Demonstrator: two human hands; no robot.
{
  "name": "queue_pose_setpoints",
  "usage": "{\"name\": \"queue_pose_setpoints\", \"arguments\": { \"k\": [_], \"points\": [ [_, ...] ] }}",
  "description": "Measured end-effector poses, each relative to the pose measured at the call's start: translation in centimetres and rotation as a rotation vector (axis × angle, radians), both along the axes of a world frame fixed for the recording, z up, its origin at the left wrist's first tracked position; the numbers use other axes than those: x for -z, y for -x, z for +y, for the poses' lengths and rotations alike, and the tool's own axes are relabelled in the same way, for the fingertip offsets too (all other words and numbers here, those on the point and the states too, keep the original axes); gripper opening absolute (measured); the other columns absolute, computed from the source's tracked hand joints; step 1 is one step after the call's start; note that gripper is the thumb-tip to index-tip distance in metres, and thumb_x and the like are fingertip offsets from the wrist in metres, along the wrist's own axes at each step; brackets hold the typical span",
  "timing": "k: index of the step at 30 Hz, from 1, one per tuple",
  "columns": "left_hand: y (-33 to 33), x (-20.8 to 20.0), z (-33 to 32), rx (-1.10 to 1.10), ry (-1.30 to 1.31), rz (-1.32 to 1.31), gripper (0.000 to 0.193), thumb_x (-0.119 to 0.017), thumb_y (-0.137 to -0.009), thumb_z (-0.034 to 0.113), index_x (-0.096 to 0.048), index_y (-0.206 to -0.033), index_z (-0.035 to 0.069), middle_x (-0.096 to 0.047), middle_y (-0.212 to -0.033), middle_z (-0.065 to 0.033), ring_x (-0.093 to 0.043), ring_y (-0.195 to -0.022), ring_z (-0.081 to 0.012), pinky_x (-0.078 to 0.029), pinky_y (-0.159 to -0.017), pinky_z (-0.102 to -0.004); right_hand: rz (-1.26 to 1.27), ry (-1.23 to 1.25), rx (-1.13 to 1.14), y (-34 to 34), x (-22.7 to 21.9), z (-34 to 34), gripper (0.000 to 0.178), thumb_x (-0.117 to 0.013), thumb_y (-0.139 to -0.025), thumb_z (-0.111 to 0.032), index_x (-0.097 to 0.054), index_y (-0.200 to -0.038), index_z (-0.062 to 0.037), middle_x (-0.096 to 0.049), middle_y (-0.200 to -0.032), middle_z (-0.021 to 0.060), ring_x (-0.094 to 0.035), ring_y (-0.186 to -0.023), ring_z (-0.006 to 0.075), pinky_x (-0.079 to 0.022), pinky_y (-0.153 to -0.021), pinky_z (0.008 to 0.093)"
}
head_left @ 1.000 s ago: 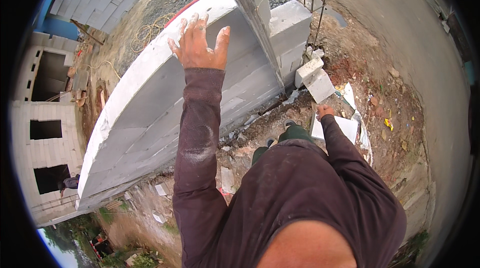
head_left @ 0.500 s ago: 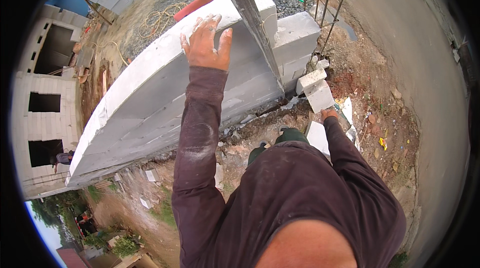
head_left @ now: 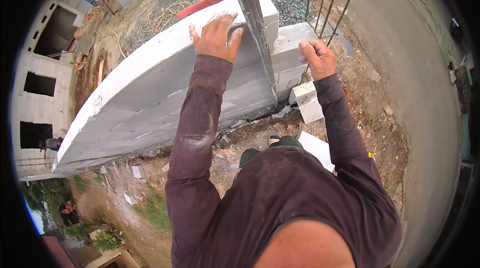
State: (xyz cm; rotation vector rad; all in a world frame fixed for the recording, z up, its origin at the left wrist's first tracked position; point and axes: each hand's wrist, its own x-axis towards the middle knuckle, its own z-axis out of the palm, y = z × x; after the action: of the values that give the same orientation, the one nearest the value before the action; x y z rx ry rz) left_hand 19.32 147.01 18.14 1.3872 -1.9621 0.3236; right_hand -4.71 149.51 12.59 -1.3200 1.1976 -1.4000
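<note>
White block wall (head_left: 155,98) front-L, dark post (head_left: 252,20) across its face. L hand (head_left: 216,40) at wall top, fingers apart, no clamp. R hand (head_left: 320,60) raised nr stepped end, fingers curled, can't tell if holding anything. Step prob. steadying wall; next move needs R clear of post.

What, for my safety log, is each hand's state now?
Left hand: open, at the white wall's top edge.
Right hand: fingers curled; cannot tell if holding anything.

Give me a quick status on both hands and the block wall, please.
Left hand at top edge of white block wall. Right hand raised, curled, nothing visibly held. Dark post stands between them.
</note>
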Motion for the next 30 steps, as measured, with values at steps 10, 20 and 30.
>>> {"name": "queue_pose_setpoints", "arguments": {
  "k": [10,20,30],
  "points": [
    [-0.1,-1.4,-0.9,-0.153,-0.066,0.061,0.017,-0.06,-0.073,0.025,-0.066,-0.077,0.009,-0.055,-0.107,-0.0073,-0.048,-0.106,-0.0247,-0.017,-0.098,-0.0585,-0.055,0.126,-0.114,-5.8,-2.1,-0.6,0.02,-0.061,-0.083,-0.019,-0.06,-0.088,0.0006,-0.06,-0.074,0.0019,-0.054,-0.065,0.0061,-0.044,-0.06,0.02],
    [-0.5,-2.5,-0.4,-0.329,-0.332,-0.044,0.032,-0.055,-0.07,0.031,-0.068,-0.089,0.009,-0.051,-0.114,-0.0087,-0.043,-0.112,-0.0255,-0.017,-0.1,-0.0553,-0.394,-0.083,-0.265,-12.8,-1.7,0.0,0.034,-0.054,-0.086,-0.025,-0.055,-0.108,0.0009,-0.059,-0.073,0.0075,-0.056,-0.056,0.0112,-0.046,-0.051,0.0225],
    [-3.0,-1.0,0.7,-0.096,-0.252,-0.064,0.025,-0.064,-0.069,0.034,-0.061,-0.077,0.01,-0.052,-0.116,-0.0083,-0.044,-0.112,-0.0271,-0.017,-0.099,-0.0579,0.033,0.213,0.249,-13.6,0.6,-1.9,0.019,-0.063,-0.079,-0.021,-0.06,-0.075,-0.0031,-0.055,-0.055,0.0074,-0.056,-0.048,0.0175,-0.043,-0.046,0.0304]
  ]
}}
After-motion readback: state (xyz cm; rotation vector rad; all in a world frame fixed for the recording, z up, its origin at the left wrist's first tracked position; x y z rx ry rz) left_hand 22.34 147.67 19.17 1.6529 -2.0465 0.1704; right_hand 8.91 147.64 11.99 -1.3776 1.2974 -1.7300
